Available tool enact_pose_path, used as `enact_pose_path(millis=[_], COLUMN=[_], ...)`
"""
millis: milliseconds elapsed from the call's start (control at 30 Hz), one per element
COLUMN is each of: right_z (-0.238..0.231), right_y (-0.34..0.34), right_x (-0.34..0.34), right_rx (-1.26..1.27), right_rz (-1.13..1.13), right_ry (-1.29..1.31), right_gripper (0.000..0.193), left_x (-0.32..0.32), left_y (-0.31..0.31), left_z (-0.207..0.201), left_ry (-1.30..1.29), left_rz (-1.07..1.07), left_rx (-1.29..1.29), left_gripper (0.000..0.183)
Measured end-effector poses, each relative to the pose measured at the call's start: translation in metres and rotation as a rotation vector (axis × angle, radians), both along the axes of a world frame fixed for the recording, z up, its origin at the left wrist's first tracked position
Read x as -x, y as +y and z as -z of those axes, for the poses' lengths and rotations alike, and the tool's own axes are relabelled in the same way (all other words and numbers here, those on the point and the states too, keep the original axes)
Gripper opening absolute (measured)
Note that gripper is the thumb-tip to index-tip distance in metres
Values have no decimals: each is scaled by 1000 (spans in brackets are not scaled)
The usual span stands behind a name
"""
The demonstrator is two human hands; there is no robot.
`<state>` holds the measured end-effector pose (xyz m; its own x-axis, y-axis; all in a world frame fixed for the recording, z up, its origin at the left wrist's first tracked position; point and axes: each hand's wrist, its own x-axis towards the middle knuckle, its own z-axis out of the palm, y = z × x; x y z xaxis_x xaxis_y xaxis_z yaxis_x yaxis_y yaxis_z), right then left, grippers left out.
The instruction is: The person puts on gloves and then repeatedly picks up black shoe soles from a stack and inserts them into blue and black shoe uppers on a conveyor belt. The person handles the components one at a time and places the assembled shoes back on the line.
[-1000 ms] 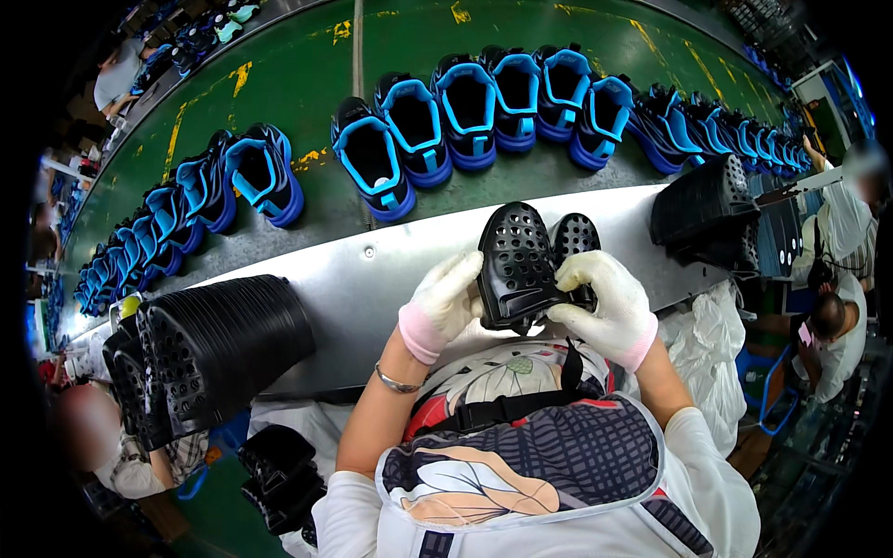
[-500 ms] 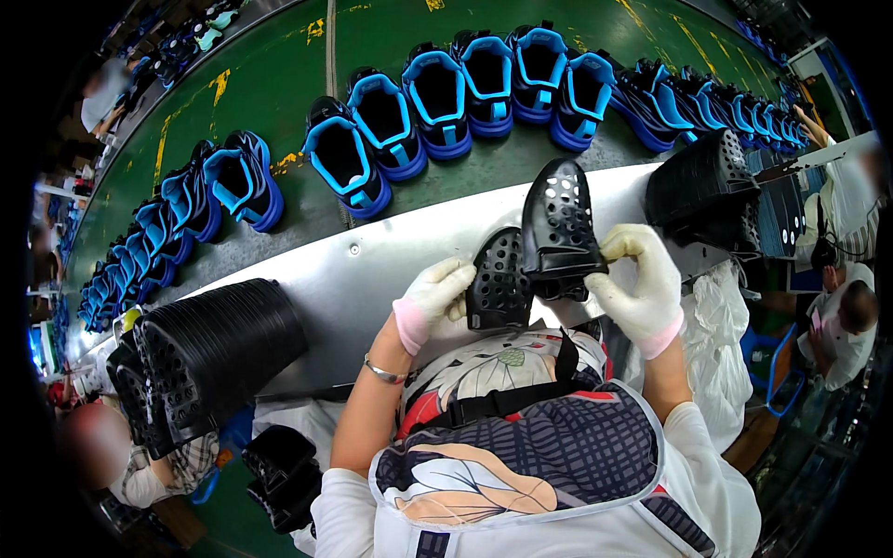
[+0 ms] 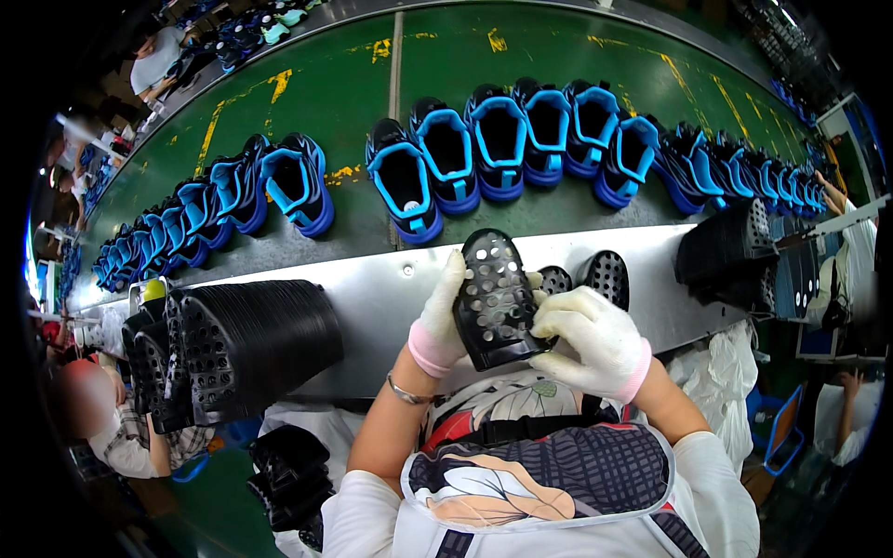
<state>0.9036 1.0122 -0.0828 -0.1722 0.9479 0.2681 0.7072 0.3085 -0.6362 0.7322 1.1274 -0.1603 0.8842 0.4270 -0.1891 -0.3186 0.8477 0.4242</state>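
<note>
In front of my waist I hold a black plastic shoe tree [image 3: 495, 296], shaped like the front of a shoe and pierced with round holes. My left hand [image 3: 439, 314], in a white glove with a pink cuff, is closed on its left side. The gloved right hand [image 3: 595, 342] pinches its lower right edge with bent fingers. Just beyond the right hand, a second perforated shoe tree [image 3: 607, 277] and a partly hidden third one [image 3: 555, 280] rest on the metal ledge [image 3: 409, 290].
Black and blue shoes [image 3: 499, 139] stand in a curved row on the green conveyor belt [image 3: 353, 102]. Nested stacks of black shoe trees lie left [image 3: 265, 339] and right [image 3: 721, 251]. A white plastic bag [image 3: 721, 381] hangs at right. Co-workers sit at both sides.
My hands have come together on one shoe tree, held upright; before, each hand was at a different one. Two shoe trees now rest on the ledge at right. The whole view has shifted.
</note>
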Motion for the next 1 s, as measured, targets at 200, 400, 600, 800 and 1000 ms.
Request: enact_pose_path(millis=[200, 400, 600, 800, 1000], right_z=[-9, -1, -1, -2, -19], right_y=[42, 76, 110, 152, 225], right_x=[15, 39, 50, 41, 28], right_rx=[531, 570, 507, 558, 654], right_rz=[166, 123, 128, 131, 22], right_ry=[136, 77, -99, -392, -641], right_gripper=[59, 54, 48, 45, 50], left_x=[5, 14, 20, 30, 26], left_y=[12, 40, 56, 70, 95], left_z=[10, 34, 23, 33, 69], left_ry=[111, 186, 303, 792, 1174], left_rz=[-453, -653, -813, -849, -608], left_rx=[-43, -230, -370, -681, -1529], left_gripper=[46, 35, 30, 35, 29])
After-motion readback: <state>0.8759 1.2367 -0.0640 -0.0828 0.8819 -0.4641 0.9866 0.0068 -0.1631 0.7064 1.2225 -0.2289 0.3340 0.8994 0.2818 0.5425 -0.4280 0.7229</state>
